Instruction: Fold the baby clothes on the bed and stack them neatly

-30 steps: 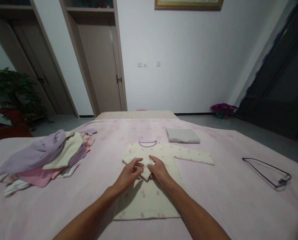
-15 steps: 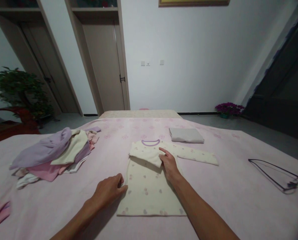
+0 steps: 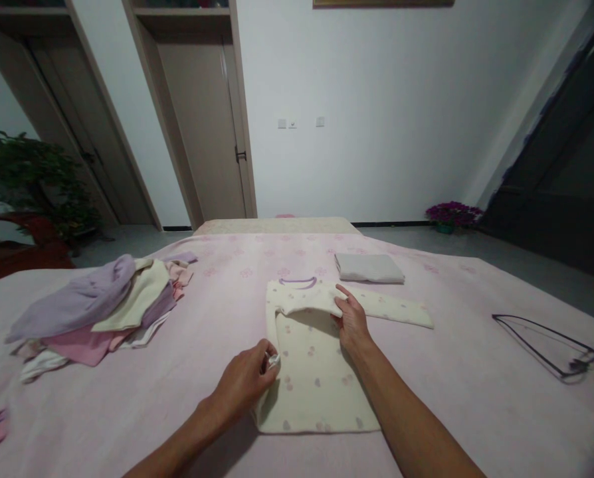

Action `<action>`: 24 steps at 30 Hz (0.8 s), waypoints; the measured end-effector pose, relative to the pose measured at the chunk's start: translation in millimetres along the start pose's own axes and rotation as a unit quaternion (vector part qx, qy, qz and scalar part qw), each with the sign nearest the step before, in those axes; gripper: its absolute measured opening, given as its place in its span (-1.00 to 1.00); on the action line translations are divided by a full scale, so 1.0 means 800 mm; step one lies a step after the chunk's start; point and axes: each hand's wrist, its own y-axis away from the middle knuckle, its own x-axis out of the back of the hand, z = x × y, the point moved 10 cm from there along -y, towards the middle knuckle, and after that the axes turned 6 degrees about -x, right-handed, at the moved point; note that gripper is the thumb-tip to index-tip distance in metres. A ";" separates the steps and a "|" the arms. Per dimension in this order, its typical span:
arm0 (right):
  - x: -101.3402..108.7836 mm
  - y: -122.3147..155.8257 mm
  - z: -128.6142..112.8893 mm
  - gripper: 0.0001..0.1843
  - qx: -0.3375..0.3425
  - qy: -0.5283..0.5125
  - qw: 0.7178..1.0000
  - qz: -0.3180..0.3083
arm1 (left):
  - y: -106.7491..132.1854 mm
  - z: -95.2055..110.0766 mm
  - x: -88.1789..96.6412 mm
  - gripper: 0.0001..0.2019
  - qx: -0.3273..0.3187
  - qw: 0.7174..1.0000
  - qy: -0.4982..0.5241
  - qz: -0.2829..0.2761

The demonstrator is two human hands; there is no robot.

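Observation:
A cream long-sleeved top (image 3: pixel 311 372) with small flower prints and a purple collar lies flat on the pink bed cover (image 3: pixel 446 398). Its left sleeve is folded across the chest; the right sleeve stretches out to the right. My left hand (image 3: pixel 247 382) pinches the top's left edge at mid-height, fingers closed on the fabric. My right hand (image 3: pixel 351 322) rests on the end of the folded sleeve, with thumb and fingers gripping it.
A heap of purple, cream and pink clothes (image 3: pixel 92 312) lies at the left. A folded grey garment (image 3: pixel 369 267) sits behind the top. A dark wire hanger (image 3: pixel 546 342) lies at the right. Doors, a plant (image 3: pixel 32 186) and purple flowers (image 3: pixel 451 216) stand beyond the bed.
My left hand left the folded sleeve, drew back, then closed on the top's left edge. My right hand stayed on the sleeve, sliding slightly right. The left edge has shifted inwards.

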 end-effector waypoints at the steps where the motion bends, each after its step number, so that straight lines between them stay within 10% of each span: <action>1: -0.001 0.000 -0.002 -0.30 0.005 -0.004 1.000 -0.002 | -0.001 0.005 -0.006 -0.80 -0.007 1.000 0.014 -0.006; 9: -0.006 -0.005 -0.005 -0.31 0.009 -0.024 0.999 -0.033 | 0.014 0.017 -0.035 -0.62 -0.047 0.984 0.157 -0.068; 17: -0.030 0.004 -0.015 -0.35 -0.008 -0.072 0.994 -0.080 | -0.034 -0.020 0.016 -0.53 -0.119 0.977 -0.070 0.160; 24: -0.038 0.008 -0.032 -0.37 -0.003 -0.108 0.990 -0.091 | -0.074 -0.024 -0.037 -0.31 -0.112 0.982 -0.149 0.045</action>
